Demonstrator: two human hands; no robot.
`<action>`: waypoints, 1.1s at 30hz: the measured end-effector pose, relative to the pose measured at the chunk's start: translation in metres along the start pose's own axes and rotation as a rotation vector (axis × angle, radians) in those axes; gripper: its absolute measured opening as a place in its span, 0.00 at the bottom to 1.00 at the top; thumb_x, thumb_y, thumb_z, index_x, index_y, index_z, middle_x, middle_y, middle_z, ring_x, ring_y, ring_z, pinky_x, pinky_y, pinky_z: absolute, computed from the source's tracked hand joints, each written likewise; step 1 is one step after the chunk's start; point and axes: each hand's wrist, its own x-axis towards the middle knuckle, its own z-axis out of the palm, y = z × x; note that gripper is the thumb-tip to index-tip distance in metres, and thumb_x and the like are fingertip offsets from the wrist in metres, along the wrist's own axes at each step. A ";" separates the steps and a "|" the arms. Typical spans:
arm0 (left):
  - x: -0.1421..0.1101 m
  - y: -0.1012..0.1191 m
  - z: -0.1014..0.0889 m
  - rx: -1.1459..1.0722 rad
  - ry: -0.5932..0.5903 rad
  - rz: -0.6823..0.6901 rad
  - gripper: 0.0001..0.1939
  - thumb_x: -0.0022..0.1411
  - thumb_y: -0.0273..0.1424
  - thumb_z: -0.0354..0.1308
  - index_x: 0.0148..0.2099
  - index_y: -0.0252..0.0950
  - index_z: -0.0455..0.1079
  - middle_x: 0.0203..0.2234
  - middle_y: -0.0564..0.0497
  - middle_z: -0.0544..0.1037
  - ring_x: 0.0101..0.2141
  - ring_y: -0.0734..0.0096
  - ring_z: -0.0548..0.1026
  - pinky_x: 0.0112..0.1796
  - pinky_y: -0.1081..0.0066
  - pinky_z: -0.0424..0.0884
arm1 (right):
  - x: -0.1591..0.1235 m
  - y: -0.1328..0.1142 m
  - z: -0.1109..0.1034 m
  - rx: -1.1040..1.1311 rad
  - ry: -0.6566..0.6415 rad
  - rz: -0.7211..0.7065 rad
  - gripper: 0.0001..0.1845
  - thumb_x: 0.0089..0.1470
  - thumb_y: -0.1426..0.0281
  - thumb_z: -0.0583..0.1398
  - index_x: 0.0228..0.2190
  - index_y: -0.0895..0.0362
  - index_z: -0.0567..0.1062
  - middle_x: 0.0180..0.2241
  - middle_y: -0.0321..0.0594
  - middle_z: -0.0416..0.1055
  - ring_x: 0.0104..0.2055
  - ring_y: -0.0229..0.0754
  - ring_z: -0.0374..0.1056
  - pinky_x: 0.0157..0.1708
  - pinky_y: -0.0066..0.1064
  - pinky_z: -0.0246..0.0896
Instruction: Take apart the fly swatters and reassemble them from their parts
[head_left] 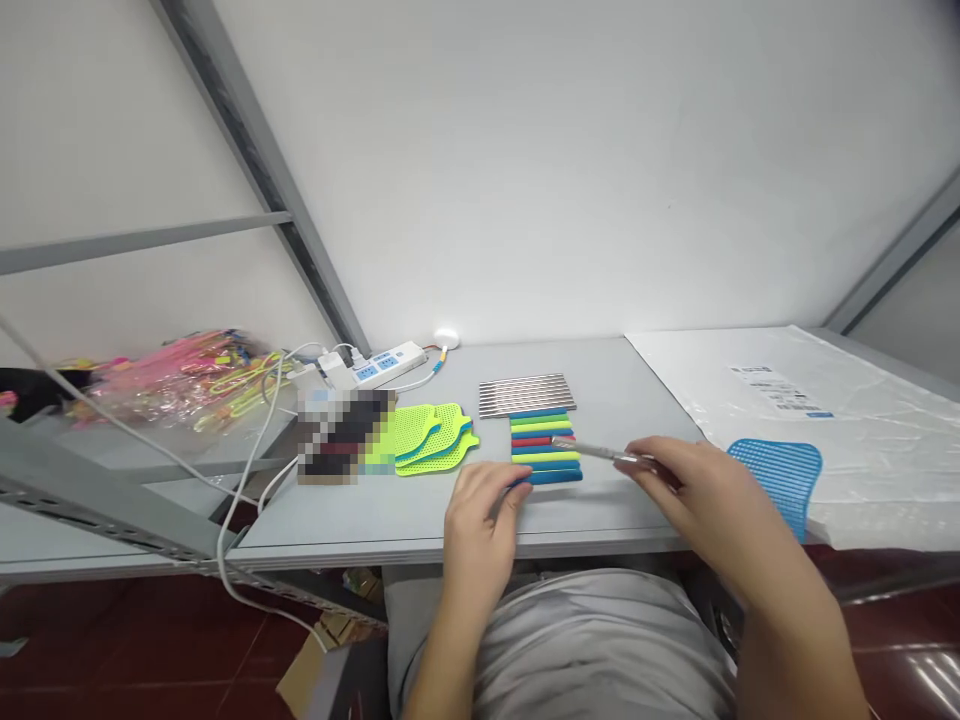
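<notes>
Several coloured tube-shaped handles (545, 425) in blue, green, yellow and red lie side by side in front of me. My left hand (480, 515) has thumb and forefinger closed at the left end of the nearest blue handle (555, 477). A silvery telescopic rod (596, 451) is gripped in my right hand (694, 490), its far end over the middle of the handles. Behind them several more metal rods (525, 394) form a neat row. Yellow-green fly swatter heads (435, 440) are stacked to the left; a blue fly swatter head (780, 475) sits by my right forearm.
At the back left, a white power strip (390, 362) with cables lies near a small lit lamp (445, 338). A pixelated patch covers something beside the swatter heads. Bagged colourful items (187, 375) fill the far left. White plastic packaging (862, 440) covers the table's right side.
</notes>
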 end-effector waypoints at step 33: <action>-0.005 0.016 0.042 0.619 -0.517 0.254 0.08 0.66 0.25 0.56 0.45 0.41 0.71 0.40 0.51 0.77 0.42 0.64 0.70 0.42 0.62 0.61 | 0.021 0.018 0.025 0.655 1.317 0.275 0.13 0.62 0.60 0.58 0.32 0.56 0.74 0.27 0.34 0.63 0.22 0.34 0.58 0.23 0.31 0.51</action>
